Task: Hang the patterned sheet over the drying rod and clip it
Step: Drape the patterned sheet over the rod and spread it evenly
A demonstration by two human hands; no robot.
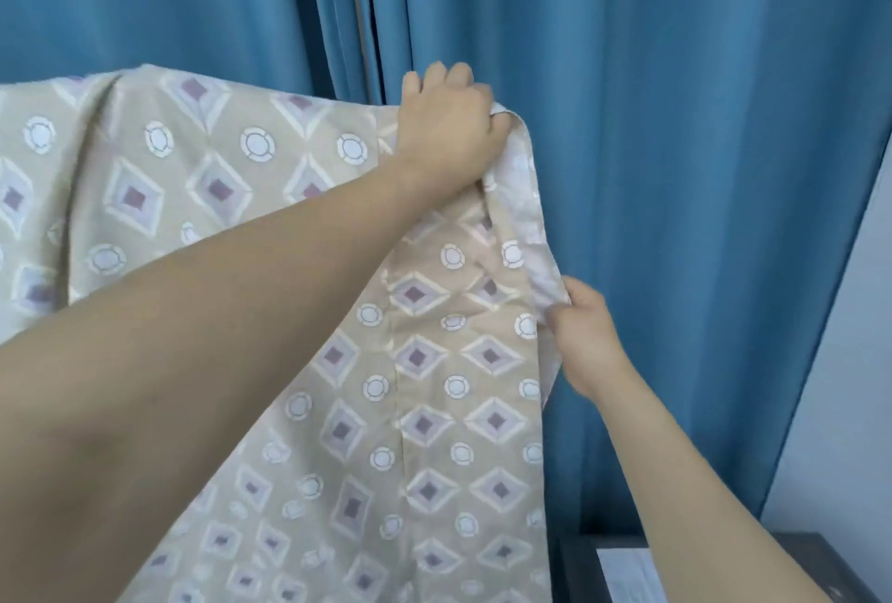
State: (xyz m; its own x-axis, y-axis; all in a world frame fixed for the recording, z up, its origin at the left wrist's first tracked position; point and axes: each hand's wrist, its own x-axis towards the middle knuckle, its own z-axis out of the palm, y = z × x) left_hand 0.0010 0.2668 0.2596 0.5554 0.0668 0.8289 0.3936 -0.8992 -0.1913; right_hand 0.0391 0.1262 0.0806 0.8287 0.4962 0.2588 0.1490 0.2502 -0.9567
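Drying rod hidden under fabric, clips nowhere discernible. One patterned sheet (425, 361), draped high before blue curtain (675, 119), cut off at left and bottom. Two hands: left hand (449, 124) gripping top corner, right hand (586, 337) pinching side hem lower down.

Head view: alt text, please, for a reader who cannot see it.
Both hands hold a beige patterned sheet draped high before blue curtains: the left hand grips its top corner, the right hand pinches the side edge lower down.
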